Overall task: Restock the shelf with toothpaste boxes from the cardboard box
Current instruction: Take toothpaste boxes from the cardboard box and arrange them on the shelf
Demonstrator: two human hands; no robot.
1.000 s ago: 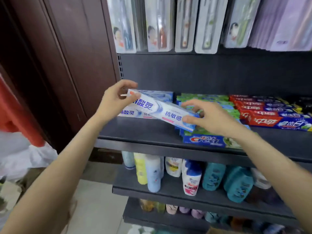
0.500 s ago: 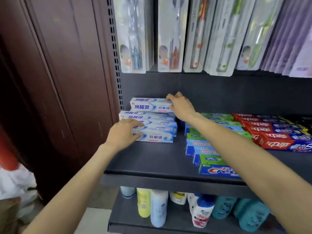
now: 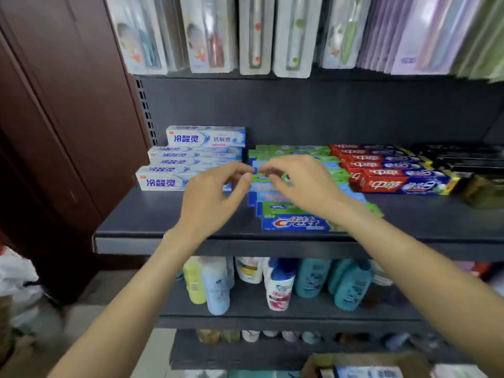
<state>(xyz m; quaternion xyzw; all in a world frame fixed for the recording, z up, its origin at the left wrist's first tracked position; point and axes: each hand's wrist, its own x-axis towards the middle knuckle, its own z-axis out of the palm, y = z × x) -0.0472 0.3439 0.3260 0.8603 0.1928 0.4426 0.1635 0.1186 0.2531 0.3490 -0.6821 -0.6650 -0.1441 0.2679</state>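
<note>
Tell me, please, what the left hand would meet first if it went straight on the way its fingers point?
Probably the right hand, whose fingertips nearly meet the left hand; past it lie the green boxes. Depth is unclear.

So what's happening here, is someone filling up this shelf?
Yes. A person is stocking toothpaste boxes. Both hands are empty: the left hand and the right hand hover, fingers loosely curled, above the dark shelf. The white and blue toothpaste boxes sit stacked at the shelf's left end, beside the green and blue Crest boxes. The cardboard box sits low down.
</note>
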